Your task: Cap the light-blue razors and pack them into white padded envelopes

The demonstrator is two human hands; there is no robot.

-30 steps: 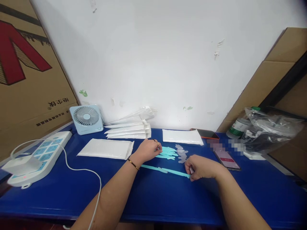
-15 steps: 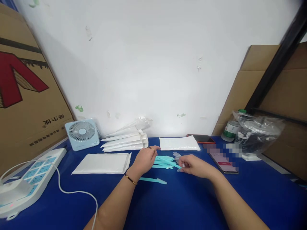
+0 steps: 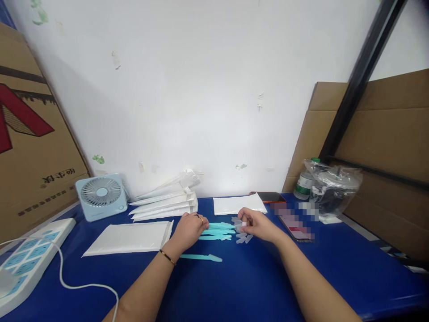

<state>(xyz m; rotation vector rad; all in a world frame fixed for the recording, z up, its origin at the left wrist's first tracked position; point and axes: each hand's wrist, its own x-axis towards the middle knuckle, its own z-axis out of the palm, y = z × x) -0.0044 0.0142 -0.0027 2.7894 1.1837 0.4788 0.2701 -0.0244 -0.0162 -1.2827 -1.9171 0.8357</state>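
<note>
A pile of teal eyebrow razors (image 3: 217,231) lies on the blue tabletop between my hands. My left hand (image 3: 190,229), with a ring and a bracelet, is closed over the handle ends at the left and grips a razor there. Among several clear caps (image 3: 241,239) at the pile's right end, my right hand (image 3: 256,224) is closed in a pinch; what sits between its fingertips is too small to make out. One separate teal razor (image 3: 204,257) lies nearer to me, its handle end partly behind my left wrist.
White padded packets lie at left (image 3: 129,238), in a stack (image 3: 164,205) behind, and at back right (image 3: 234,205). A blue fan (image 3: 102,197), power strip (image 3: 33,259) and cable flank the left. Two phones, a bottle (image 3: 304,184) and a bagged cup (image 3: 331,192) stand right.
The view has shifted slightly. My left hand has come down onto the razor handles, its forefinger no longer stretched out. My right hand has risen over the clear caps, uncovering more of them.
</note>
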